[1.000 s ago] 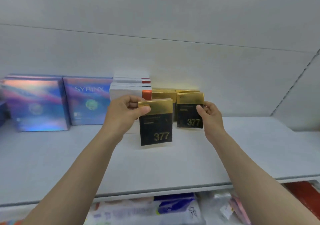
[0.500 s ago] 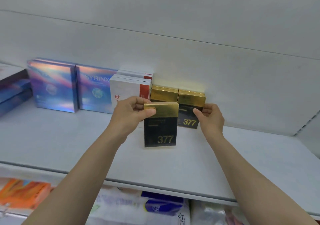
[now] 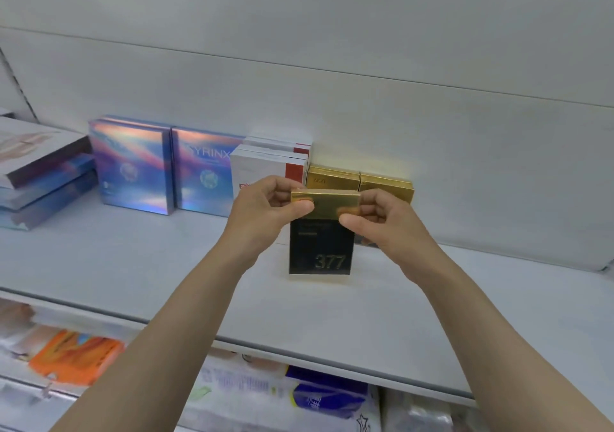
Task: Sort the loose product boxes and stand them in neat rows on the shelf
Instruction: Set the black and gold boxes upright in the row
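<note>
A black-and-gold box (image 3: 321, 232) marked 377 is held upright by its gold top band, pinched at the left corner by the left hand (image 3: 265, 210) and at the right corner by the right hand (image 3: 382, 220); in each case the thumb is laid on the front face and the curled fingers are wrapped behind. The lower edge of the box is seen at or just above the white shelf (image 3: 133, 265) (contact cannot be confirmed).

Directly behind the grip, two rows of matching gold-topped boxes (image 3: 360, 182) are stood side by side against the back wall (image 3: 432, 132). Just to the left of the grip, and partly hidden by the left hand, a group of white boxes with red panels (image 3: 275, 162) is stood upright. Further left, two iridescent blue boxes (image 3: 169, 165) are stood face-out, one of them lettered SYRINX. Well to the left of those, a slanted stack of flat boxes (image 3: 40, 179) is laid on the shelf.

Below the grip, under the shelf's front edge, soft wrapped packs (image 3: 265, 395) and an orange packet (image 3: 76, 355) are stored.
</note>
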Available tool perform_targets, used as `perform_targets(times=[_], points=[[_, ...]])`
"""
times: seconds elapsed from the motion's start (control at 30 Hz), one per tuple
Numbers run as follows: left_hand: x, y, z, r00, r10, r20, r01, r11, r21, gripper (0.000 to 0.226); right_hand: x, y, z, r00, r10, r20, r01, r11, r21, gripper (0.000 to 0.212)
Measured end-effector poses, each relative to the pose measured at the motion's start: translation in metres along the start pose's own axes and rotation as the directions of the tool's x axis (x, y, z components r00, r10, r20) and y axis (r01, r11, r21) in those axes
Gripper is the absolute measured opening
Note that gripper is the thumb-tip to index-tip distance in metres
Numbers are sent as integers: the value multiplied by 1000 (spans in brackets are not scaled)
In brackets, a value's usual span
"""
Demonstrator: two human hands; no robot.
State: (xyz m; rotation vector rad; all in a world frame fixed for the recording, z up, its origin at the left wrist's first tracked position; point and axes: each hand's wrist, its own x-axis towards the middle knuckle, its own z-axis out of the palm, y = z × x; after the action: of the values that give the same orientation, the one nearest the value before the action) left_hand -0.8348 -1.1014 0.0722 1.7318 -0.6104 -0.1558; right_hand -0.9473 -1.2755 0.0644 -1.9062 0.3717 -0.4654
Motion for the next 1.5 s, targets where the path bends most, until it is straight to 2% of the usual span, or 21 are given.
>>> perform_targets(times=[0.07,0.13,0.2,0.27,0.33,0.53,0.63,0.8,0.93,1.1,1.37,1.5], points=[[4,2,-1,998,55,-11,-55,998,38,26,6,0,1,999,-1,-45,1,1000,13,30],[10,0,-6,980,181,-82,-165,970,179,32,12,-1,-7,989,4,-149,6,998,68,29],[23,-7,-16,911,391,-130,-302,848,437,43,20,-1,-18,966,43,-254,-14,993,114,25],[37,-16,-25,836,542,-86,-379,685,622,54,25,3,-21,950,86,-300,-51,991,121,24],[50,-24,-30,818,575,-22,-403,600,691,61,30,10,-12,940,124,-317,-98,990,96,23],[66,-45,-33,789,602,121,-480,480,735,67,40,21,24,909,107,-403,-110,994,16,19],[71,-51,-35,764,629,139,-508,455,731,68,43,22,33,880,74,-470,-128,988,-84,24],[77,-57,-35,733,664,150,-547,444,710,68,43,24,47,801,34,-597,-135,983,-124,39],[82,-59,-36,720,674,164,-564,431,705,69,44,24,54,783,32,-621,-167,973,-161,37],[84,-60,-36,716,678,166,-566,425,706,70,46,25,61,768,46,-639,-215,958,-190,44],[77,-51,-35,765,621,172,-529,452,718,67,52,29,64,764,47,-643,-282,921,-268,46],[68,-41,-36,804,566,180,-488,456,745,66,49,25,62,799,69,-597,-308,900,-308,47]])
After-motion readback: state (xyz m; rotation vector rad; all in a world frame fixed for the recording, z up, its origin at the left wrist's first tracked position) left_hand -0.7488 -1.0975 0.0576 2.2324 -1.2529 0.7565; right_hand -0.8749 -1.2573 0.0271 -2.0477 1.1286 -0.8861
